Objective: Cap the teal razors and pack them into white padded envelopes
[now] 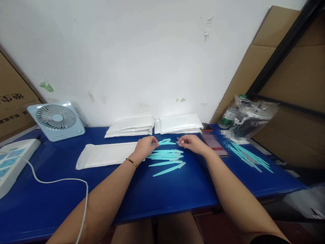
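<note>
My left hand (146, 148) is closed in a pinch on a turquoise eyebrow razor (166, 143), its head end pointing right. My right hand (193, 143) faces it, thumb and fingers pinched around a small translucent piece (178, 140), perhaps a blade cap. Several more turquoise razors (166, 156) lie in a loose row just below the hands, handles to the left. Under my left wrist, partly covered, lies a long white padded envelope (106, 153). Another fanned group of razors (250, 156) rests on the right side of the blue table (172, 193).
Two stacks of white envelopes (130, 126) stand against the wall. Right of my hand are a phone (215, 144), a bottle (228, 117) and a clear plastic bag (254, 117). On the left are a fan (58, 118), a power strip (19, 161) and a white cable (63, 179).
</note>
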Demonstrator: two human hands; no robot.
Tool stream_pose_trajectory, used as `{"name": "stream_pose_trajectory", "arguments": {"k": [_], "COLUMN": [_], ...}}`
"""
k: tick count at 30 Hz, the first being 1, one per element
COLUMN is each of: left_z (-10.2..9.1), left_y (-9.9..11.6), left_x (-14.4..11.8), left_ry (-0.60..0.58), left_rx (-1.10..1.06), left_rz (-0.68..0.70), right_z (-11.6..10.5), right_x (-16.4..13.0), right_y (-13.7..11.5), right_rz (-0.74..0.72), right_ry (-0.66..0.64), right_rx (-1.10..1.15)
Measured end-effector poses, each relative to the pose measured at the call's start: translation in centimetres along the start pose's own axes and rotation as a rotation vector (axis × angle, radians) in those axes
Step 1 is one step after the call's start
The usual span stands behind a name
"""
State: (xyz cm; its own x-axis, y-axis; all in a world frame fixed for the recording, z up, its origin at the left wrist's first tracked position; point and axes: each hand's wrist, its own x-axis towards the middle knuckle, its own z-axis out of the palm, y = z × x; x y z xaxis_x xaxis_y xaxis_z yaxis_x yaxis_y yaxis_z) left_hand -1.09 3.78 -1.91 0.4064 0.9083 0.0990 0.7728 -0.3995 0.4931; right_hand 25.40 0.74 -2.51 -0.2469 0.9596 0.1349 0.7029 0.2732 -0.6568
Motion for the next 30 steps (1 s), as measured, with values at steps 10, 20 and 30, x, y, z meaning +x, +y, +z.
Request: {"name": "stream_pose_trajectory", "arguments": {"k": [10,20,30], "left_z": [0.3,0.7,1.0], "left_y": [0.2,-1.0,-1.5], "left_x": [-0.1,0.7,1.1], "left_ry": [-0.003,-0.006,0.003], "left_rx": [-0.041,-0.204,-0.333], "left_rz": [0.056,-0.009,-0.012], "right_z": [0.4,-0.4,-0.4], "right_x": [-0.1,-0.2,-0.2], "right_y": [-0.6,-1.3,-1.5], "right_rz": [-0.063,0.016,0.014], "right_ry": [-0.008,0.005,0.044], "right_rx": [0.098,0.332,0.428]}}
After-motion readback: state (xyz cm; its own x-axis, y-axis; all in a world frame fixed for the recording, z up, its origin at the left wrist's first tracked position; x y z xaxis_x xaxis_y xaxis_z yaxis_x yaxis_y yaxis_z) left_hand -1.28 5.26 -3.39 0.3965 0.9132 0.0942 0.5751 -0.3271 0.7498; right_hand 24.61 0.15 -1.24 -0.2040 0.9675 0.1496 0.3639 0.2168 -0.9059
